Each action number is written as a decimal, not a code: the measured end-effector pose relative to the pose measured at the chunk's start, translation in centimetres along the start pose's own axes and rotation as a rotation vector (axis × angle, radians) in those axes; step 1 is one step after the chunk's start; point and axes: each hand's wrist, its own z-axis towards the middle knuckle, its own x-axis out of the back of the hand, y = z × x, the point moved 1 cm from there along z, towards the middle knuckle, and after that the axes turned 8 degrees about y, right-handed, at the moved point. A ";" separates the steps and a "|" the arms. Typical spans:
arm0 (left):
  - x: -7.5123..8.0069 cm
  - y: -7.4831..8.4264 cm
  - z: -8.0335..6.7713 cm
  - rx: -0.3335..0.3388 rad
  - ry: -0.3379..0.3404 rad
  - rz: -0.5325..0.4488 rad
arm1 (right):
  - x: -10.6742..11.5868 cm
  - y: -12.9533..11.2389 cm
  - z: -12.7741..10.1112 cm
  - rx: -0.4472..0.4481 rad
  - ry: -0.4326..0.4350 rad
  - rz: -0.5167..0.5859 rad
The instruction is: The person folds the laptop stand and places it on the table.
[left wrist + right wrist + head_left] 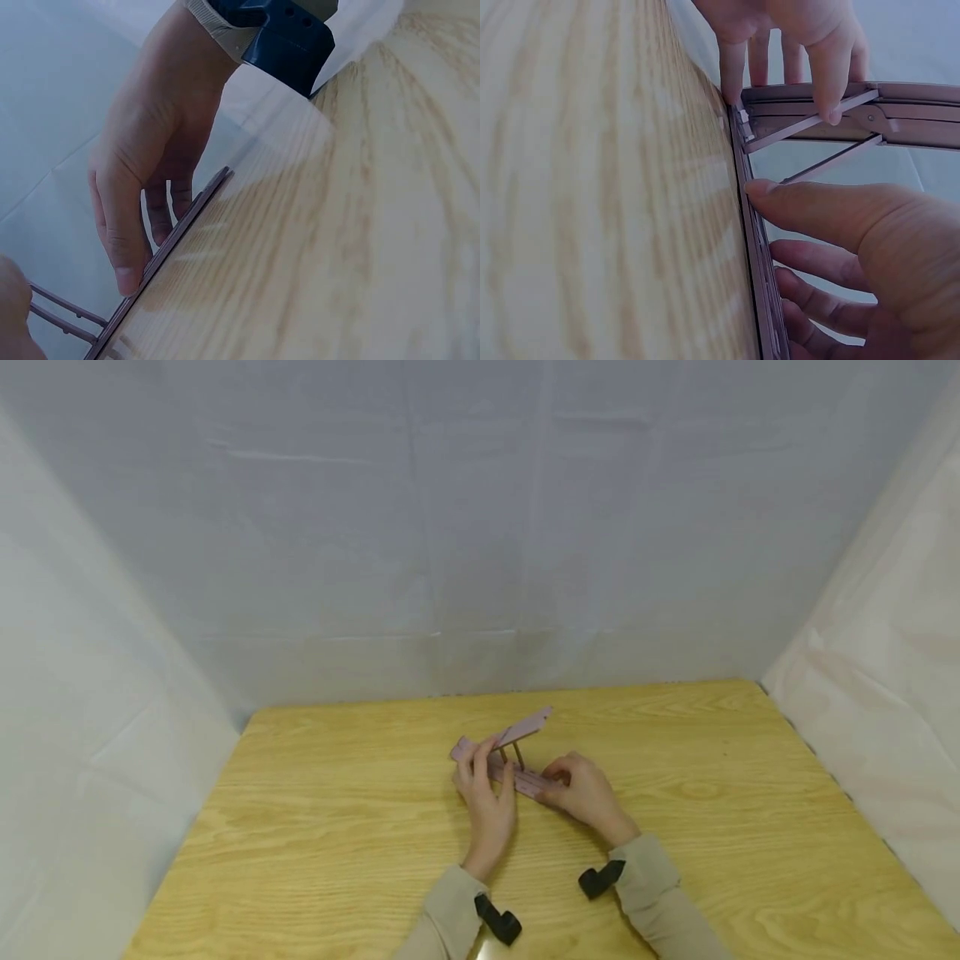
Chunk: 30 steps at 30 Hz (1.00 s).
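A pinkish-purple folding stand (pixel 527 723) is at the middle of the table, with two flat bars spread at an angle. Two thin struts (pixel 832 157) link the upper bar to the lower bar (pixel 759 277), which lies along the tabletop. My left hand (pixel 491 814) grips the stand near the joined end, thumb before the upper bar and fingers behind it. With thumb and fingers, my right hand (pixel 592 793) pinches the lower bar farther along. Across the left wrist view the right hand (pixel 150 142) shows at this bar; only a bit of the left hand (pixel 11 315) appears there.
The wood-grain table (pixel 315 827) spreads around both hands. A pale sheet (pixel 480 527) hangs behind it, with more sheeting on the left (pixel 90 693) and right. Black camera mounts (pixel 498 920) sit on both wrists, over beige sleeves.
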 end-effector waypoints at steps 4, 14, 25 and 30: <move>0.0 0.0 0.0 -0.008 0.001 -0.005 | -0.1 -0.2 -0.1 -0.001 0.007 -0.016; 0.1 0.0 -0.1 -0.017 0.020 -0.020 | -0.4 -0.5 -0.4 0.011 0.006 -0.087; 0.1 -0.1 0.2 -0.032 0.013 -0.027 | -0.6 -0.6 -0.7 0.002 0.040 -0.117; 0.1 -0.3 0.3 -0.051 0.013 -0.026 | -0.6 -0.8 -0.8 -0.017 0.050 -0.146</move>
